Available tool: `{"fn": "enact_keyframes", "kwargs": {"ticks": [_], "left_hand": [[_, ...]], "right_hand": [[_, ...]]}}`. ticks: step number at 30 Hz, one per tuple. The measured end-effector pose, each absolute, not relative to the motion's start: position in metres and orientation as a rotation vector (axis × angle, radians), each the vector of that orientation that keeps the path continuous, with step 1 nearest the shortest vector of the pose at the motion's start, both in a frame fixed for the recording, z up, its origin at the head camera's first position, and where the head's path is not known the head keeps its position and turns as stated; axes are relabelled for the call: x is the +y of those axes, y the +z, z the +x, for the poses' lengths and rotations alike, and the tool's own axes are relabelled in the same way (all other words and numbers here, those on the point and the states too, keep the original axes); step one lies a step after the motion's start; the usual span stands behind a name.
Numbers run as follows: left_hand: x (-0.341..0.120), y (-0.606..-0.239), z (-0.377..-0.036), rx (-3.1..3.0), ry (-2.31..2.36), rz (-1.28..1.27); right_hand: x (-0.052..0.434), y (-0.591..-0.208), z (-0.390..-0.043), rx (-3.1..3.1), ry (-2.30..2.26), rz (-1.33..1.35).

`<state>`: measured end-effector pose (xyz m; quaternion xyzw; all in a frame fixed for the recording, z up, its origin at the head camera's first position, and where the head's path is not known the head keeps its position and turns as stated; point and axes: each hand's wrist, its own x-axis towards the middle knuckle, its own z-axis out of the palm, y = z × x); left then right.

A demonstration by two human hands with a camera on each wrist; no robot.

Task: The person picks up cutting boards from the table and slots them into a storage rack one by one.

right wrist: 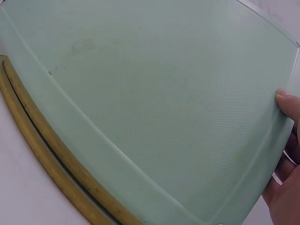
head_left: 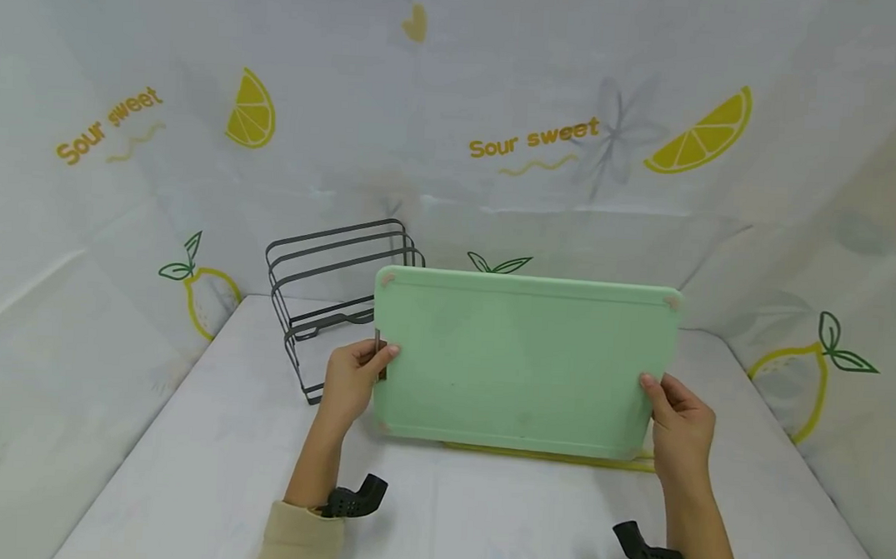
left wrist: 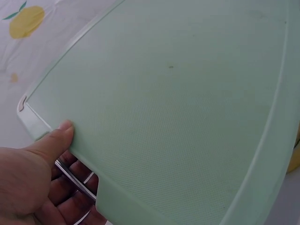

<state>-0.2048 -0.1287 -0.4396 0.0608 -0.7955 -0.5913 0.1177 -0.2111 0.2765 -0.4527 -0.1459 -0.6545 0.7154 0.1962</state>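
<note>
I see both hands, left (head_left: 349, 379) and right (head_left: 682, 423), with fingers gripping a green cutting board (head_left: 523, 362) upright above the worktop (head_left: 207, 461), beside a wire rack (head_left: 327, 295). The backdrop (head_left: 457, 80) reads "Sour sweet".

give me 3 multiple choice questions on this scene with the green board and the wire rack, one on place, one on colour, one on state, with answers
1. Where does the wire rack stand relative to the green board?
A. behind its left end
B. in front of its right end
C. on top of it

2. What colour is the thing lying under the board's lower edge?
A. red
B. yellow
C. black

3. How is the board held?
A. by one hand only
B. lying flat, untouched
C. by both hands, one at each short end

Answers:
1 A: the head view shows the rack behind the board's left end.
2 B: a yellow board shows below the green edge.
3 C: the left hand and right hand each grip an end, thumbs on the front face.
</note>
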Motion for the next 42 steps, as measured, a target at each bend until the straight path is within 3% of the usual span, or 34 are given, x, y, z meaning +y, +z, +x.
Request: {"fn": "enact_keyframes", "kwargs": {"ticks": [34, 42], "left_hand": [[-0.155, -0.435, -0.181, -2.421, -1.735, 0.225], [-0.172, -0.425, -0.18, -2.514, -1.673, 0.12]], "right_hand": [[0.263, -0.437, -0.201, -2.015, 1.957, -0.384], [0.26, -0.432, -0.201, -2.207, 1.844, -0.328]]}}
